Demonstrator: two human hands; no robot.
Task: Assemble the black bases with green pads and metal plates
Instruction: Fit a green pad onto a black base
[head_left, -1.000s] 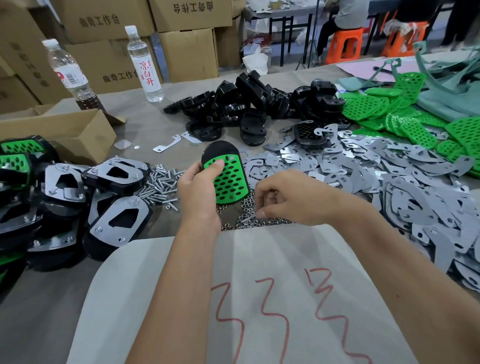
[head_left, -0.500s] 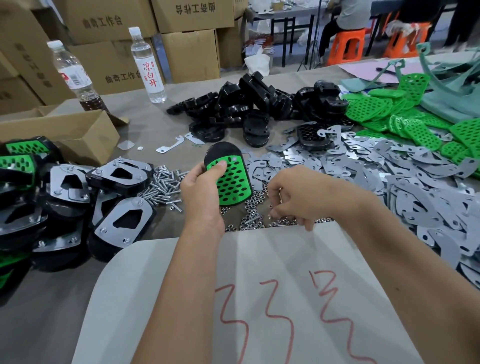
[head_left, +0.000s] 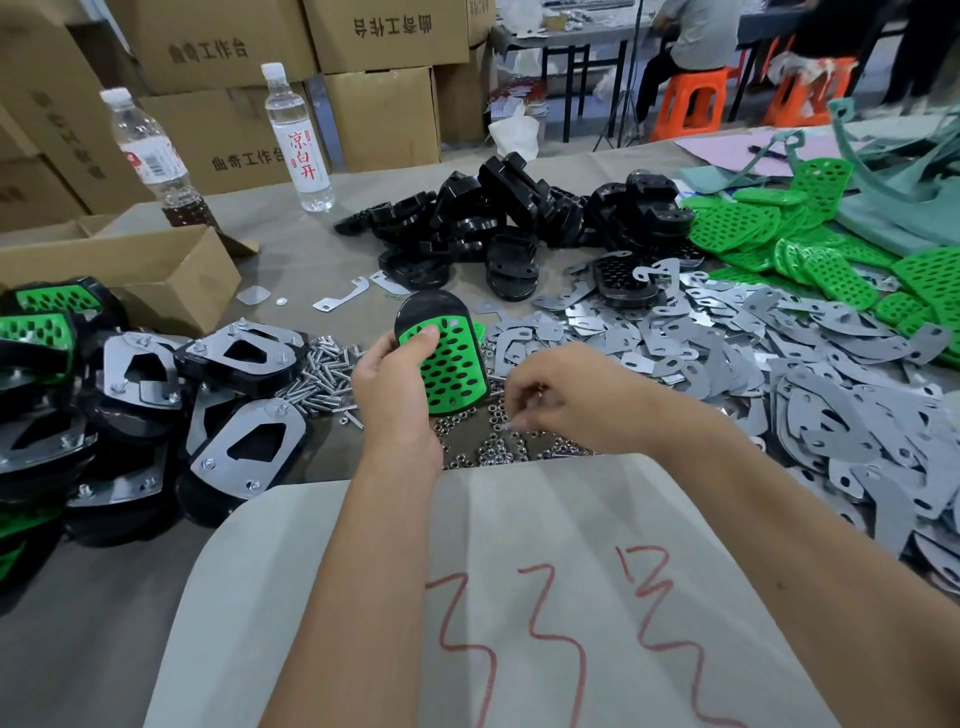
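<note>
My left hand (head_left: 395, 387) grips a black base with a green perforated pad (head_left: 451, 364) on it, held upright above the table, thumb on the pad's upper left. My right hand (head_left: 563, 397) hovers just right of the pad with curled fingers over the small nuts (head_left: 498, 447); it is blurred, and what it pinches is too small to tell. Loose black bases (head_left: 498, 228) are heaped at the back, green pads (head_left: 810, 244) at the right, grey metal plates (head_left: 779, 364) spread across the right.
Finished units with metal plates (head_left: 135, 384) pile up at the left beside a heap of screws (head_left: 324, 374). An open cardboard box (head_left: 130, 270) and two water bottles (head_left: 298, 140) stand behind. A white sheet with red marks (head_left: 519, 597) covers the near edge.
My right hand has lifted from the nut pile and moved toward the pad's right edge. The left hand keeps hold of the base and pad, nearly still.
</note>
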